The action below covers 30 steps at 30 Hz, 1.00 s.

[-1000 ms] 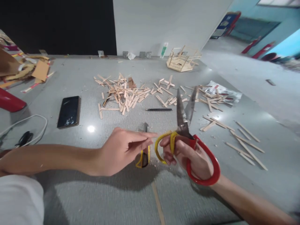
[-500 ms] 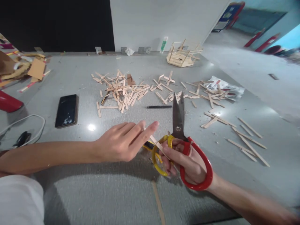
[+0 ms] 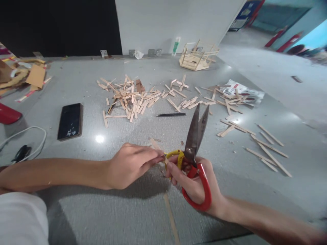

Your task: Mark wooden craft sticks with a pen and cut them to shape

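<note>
Scissors [image 3: 204, 190] with one red and one yellow handle hang around the fingers of my right hand [image 3: 194, 180], their blades slightly apart and pointing away from me. Between that hand's thumb and fingers is a small pale wooden stick [image 3: 166, 161]. My left hand [image 3: 135, 163] meets it from the left, its fingertips pinched together at the stick's end. What exactly those fingertips grip is too small to tell. Just beyond them a pale flat piece [image 3: 154, 143] shows, partly hidden by the fingers.
Piles of wooden sticks [image 3: 138, 102] lie across the grey table [image 3: 107, 217], with a black pen [image 3: 171, 115] before them. A phone [image 3: 70, 121] and white cable [image 3: 38, 128] are left. Behind stand a stick-built frame [image 3: 195, 63] and glue tube [image 3: 175, 46].
My left fingers have come down and closed at the stick in my right hand. My right hand has moved slightly left, and the scissors' blades have tilted to the right.
</note>
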Motion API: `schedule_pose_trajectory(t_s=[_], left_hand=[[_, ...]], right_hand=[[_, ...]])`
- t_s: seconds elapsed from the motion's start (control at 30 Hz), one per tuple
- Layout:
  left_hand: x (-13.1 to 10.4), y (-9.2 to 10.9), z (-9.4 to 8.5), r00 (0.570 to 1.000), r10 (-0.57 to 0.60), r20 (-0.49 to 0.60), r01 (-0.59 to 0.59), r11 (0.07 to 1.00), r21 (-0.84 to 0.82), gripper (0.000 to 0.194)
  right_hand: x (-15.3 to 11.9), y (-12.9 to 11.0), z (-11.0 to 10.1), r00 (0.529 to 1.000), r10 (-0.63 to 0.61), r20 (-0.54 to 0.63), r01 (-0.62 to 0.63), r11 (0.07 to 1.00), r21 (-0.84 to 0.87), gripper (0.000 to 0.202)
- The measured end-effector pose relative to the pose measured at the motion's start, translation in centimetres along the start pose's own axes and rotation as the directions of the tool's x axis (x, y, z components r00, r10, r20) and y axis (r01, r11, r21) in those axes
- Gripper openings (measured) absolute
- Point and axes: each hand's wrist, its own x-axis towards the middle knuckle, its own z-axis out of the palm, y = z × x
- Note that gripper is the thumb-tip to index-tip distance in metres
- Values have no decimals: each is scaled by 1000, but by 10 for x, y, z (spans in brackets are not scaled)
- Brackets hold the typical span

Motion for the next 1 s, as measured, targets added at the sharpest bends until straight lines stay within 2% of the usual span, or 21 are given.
schedule_pose_trajectory(t_s=[0.1, 0.23, 0.3, 0.4, 0.5, 0.53, 0.6, 0.7, 0.77, 0.83, 1.0], left_hand=[[3, 5, 0, 991, -133, 14, 134, 986, -98, 9], [3, 7, 0, 953, -288, 96, 301, 935, -189, 9], [2, 7, 0, 923, -358, 143, 384, 888, -252, 8], [1, 8, 0, 854, -468, 227, 520, 775, -360, 8], [2, 10, 1, 800, -525, 291, 599, 680, -422, 10], [2, 9, 1, 801, -520, 295, 598, 683, -421, 10], [1, 8, 1, 845, -474, 249, 535, 765, -360, 10], [0, 5, 1, 948, -303, 96, 314, 941, -128, 12], [0, 4, 1, 977, -209, 46, 210, 978, -15, 13], [0, 4, 1, 979, -195, 53, 196, 980, -12, 11], [1, 7, 1, 947, -312, 78, 318, 944, -90, 9]], right_hand=[[0, 5, 1, 1000, 3, 15, -3, 1000, 6, 22], [0, 9, 2, 999, 21, 29, -22, 999, 41, 22], [1, 10, 3, 999, 21, 32, -23, 999, 48, 24], [0, 11, 2, 998, 15, 54, -18, 998, 53, 24], [-1, 11, 1, 998, 8, 68, -11, 999, 41, 24], [-1, 10, 1, 998, 9, 68, -11, 1000, 29, 23], [0, 8, 1, 998, 12, 56, -12, 1000, -1, 24], [3, 5, 3, 1000, 23, 16, -23, 999, -50, 23], [4, 3, 5, 999, 19, -33, -22, 996, -92, 22], [4, 3, 6, 996, 13, -93, -26, 991, -132, 22], [2, 8, 8, 982, -11, -189, -27, 980, -198, 23]])
